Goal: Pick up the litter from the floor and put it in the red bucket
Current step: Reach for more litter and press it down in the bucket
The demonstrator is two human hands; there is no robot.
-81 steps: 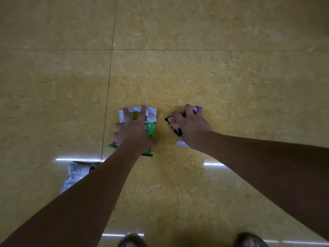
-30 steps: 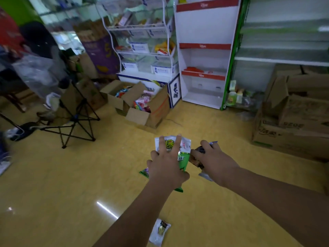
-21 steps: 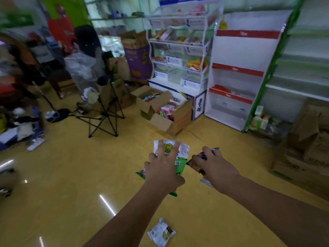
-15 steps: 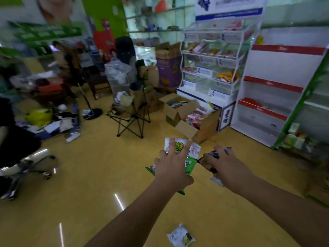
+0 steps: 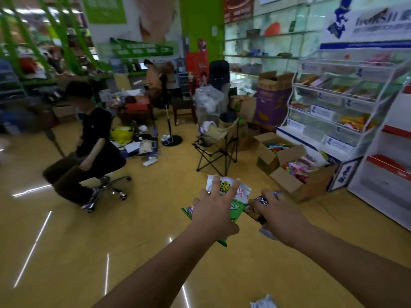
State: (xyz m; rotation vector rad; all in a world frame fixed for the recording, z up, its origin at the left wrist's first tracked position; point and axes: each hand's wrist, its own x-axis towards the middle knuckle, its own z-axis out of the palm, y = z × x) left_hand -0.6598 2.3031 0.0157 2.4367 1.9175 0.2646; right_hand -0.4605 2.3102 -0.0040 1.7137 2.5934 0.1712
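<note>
Floor (image 5: 66, 252): glossy yellow shop floor streaked with light glare. It is the place the litter comes from.
Display rack (image 5: 333, 103): white tiered rack of packets along the right, well beyond the hands.
Seated person (image 5: 93, 138): on a wheeled chair at the left, well apart from the carrying path as seen here.
Cardboard boxes (image 5: 289, 174): open, full of packets, just past the right hand in the view.
Folding chair (image 5: 219, 147): stands straight ahead, beyond both hands.
Red bucket: not to be made out anywhere in view, so its place relative to the hands cannot be told.
Left hand (image 5: 213, 215): held out at mid-height, fingers spread flat over the green-and-white wrapper (image 5: 237, 208) with the thumb tucked beneath, pinching it.
Right hand (image 5: 280, 215): just beside the left, fingers curled round the dark wrapper (image 5: 254, 212). A paler scrap shows under the palm.
Stray wrapper (image 5: 263, 304): lies on the floor at the bottom edge, below the right forearm and well apart from both hands.
Step in hand: probably carrying two handfuls while looking for the bucket.
Doing it well: keep both pinches firm, since thin foil slips easily. Find the bucket before walking, steer round the chair and boxes, and let go only once over the bucket's mouth. Then go back for the stray wrapper.
</note>
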